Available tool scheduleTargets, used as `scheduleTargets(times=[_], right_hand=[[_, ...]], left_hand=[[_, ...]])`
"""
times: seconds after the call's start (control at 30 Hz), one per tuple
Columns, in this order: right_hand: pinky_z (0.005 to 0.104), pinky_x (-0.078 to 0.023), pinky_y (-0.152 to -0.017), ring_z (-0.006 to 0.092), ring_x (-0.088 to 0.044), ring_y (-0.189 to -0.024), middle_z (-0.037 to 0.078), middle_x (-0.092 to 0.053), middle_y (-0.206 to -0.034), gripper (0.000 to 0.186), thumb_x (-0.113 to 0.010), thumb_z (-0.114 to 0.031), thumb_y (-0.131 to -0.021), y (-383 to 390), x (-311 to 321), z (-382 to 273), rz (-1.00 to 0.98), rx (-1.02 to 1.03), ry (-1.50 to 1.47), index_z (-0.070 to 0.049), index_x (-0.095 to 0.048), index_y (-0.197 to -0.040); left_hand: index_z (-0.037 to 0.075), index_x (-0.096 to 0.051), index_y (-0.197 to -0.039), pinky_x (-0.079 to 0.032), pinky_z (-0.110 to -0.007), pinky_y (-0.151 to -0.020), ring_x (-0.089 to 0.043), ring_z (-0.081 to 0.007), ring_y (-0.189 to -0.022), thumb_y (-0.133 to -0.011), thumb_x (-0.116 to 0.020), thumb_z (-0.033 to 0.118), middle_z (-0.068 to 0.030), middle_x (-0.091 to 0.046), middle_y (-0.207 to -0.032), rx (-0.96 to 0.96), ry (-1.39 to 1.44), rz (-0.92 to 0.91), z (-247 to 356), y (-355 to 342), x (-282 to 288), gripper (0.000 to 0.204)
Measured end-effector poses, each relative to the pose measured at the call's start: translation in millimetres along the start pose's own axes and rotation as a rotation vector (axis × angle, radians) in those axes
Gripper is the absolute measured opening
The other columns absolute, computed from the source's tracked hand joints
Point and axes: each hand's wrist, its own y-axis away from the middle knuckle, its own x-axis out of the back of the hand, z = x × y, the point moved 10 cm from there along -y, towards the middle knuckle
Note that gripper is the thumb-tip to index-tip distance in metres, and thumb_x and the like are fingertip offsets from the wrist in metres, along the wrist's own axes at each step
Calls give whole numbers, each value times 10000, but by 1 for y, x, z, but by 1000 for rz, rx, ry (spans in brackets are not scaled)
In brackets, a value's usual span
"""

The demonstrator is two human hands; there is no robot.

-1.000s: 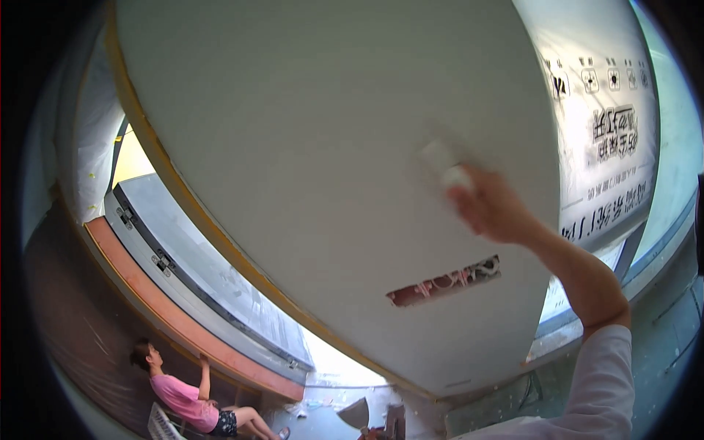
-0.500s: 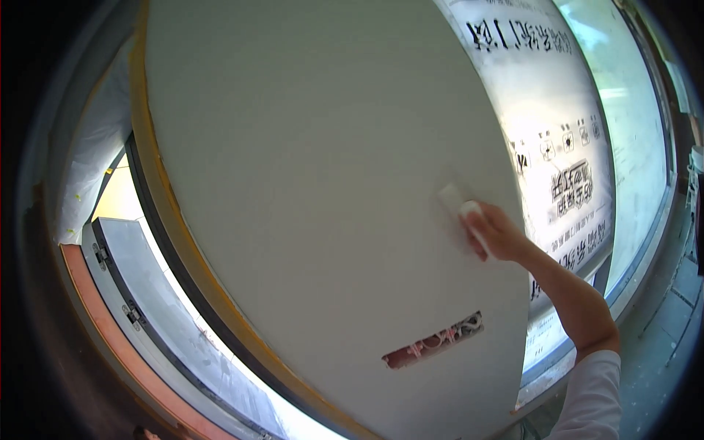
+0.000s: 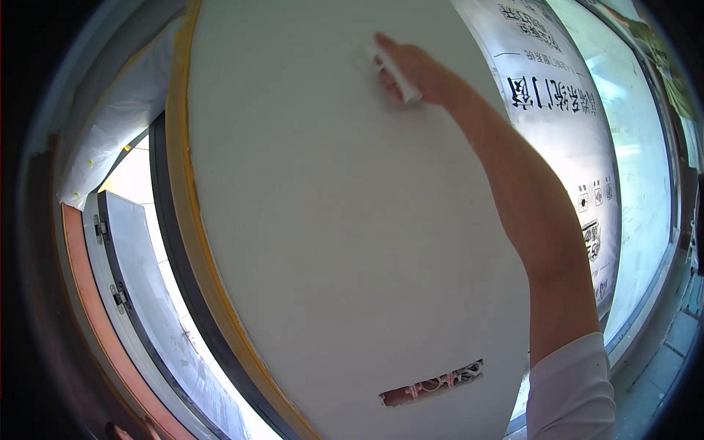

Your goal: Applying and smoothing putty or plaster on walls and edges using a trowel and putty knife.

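My right hand (image 3: 425,75) is closed around a white block (image 3: 400,73), which looks like a sanding block. It lies against the upper part of a pale, smooth wall (image 3: 345,205), and my fingers cover part of it. My bare right forearm (image 3: 517,183) reaches up across the wall's right side from a white sleeve. At the bottom left edge is a small bit of skin, perhaps my left hand (image 3: 116,431); its fingers cannot be made out.
A slot (image 3: 433,383) with loose wires is cut low in the wall. Yellowish tape (image 3: 196,220) runs down its left edge beside a dark frame. Farther left stands a grey panel with hinges (image 3: 147,249). Printed white film (image 3: 565,139) covers a window on the right.
My right hand has slid up and to the left along the wall with the white block, and the arm is stretched farther. The view has shifted, so the wire slot sits lower.
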Motion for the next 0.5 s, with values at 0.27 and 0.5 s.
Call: scheduleTargets(times=[0.27,0.5], right_hand=[[315,-446,-511,163,-563,-539,57,-571,-686,395,-425,-408,-1030,164,54,52,-44,90,670,-43,-527,-1141],[512,-523,-743,448,-658,-810,268,-672,-869,506,-415,-467,-1009,53,150,-1,515,295,1226,15,-534,-1108]], left_hand=[[51,-653,-968,-402,-281,-421,-516,-125,-494,-948,-611,345,-37,-619,-675,2,-14,76,-22,-1,39,298],[49,-649,-957,-412,-285,-434,-525,-131,-511,-946,-609,343,-42,-623,-687,27,14,118,-36,-5,32,297]])
